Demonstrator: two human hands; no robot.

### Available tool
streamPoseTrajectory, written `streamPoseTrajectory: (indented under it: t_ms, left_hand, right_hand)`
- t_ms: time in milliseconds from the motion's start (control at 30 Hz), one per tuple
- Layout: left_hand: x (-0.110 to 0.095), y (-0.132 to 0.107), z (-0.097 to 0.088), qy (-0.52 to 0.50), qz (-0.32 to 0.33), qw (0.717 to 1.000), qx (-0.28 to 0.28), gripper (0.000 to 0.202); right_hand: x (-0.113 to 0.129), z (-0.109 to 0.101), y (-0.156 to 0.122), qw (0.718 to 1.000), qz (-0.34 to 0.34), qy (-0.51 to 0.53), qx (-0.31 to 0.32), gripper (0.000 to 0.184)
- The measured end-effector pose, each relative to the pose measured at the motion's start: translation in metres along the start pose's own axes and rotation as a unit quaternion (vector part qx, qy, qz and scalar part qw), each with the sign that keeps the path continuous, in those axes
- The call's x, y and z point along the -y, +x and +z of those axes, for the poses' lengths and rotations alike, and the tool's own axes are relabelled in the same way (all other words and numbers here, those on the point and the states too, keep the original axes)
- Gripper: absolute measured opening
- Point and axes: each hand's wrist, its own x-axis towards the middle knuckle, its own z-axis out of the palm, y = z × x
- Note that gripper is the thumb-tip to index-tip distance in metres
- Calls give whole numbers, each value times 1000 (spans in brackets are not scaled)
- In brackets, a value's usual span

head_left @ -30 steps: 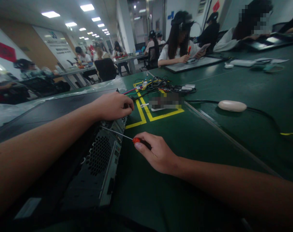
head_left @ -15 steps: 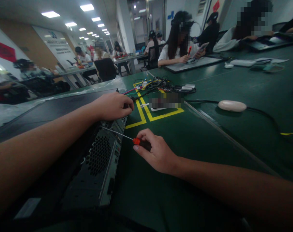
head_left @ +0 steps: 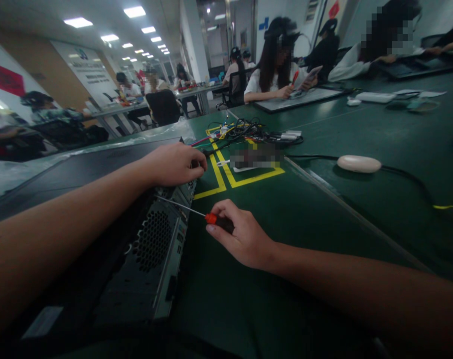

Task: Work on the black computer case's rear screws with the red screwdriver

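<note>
A black desktop computer case (head_left: pixel 99 239) lies on its side on the green table (head_left: pixel 286 249), its perforated rear panel (head_left: pixel 155 249) facing right. My left hand (head_left: pixel 177 163) rests curled on the case's far rear corner, fingers pinched together on something I cannot make out. My right hand (head_left: pixel 244 237) grips a screwdriver (head_left: pixel 211 218) with a red and black handle. Its thin metal shaft reaches left to the upper edge of the rear panel.
Yellow tape lines (head_left: pixel 226 177) mark the table beyond the case, with a tangle of cables (head_left: pixel 248 130) behind them. A white oval device (head_left: pixel 359 163) with a black cord lies to the right. Several people sit at the far side and at other tables.
My right hand shifted slightly on the screwdriver handle, the thumb lifting a little. My left hand and the case stayed put.
</note>
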Motion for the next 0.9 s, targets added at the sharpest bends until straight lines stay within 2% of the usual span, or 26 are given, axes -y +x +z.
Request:
streamPoseTrajectory:
  t_ms: [900]
  left_hand:
    - [0, 1, 1, 12, -6, 1000, -1, 44]
  right_hand:
    - [0, -2, 2, 999, -31, -26, -1, 16]
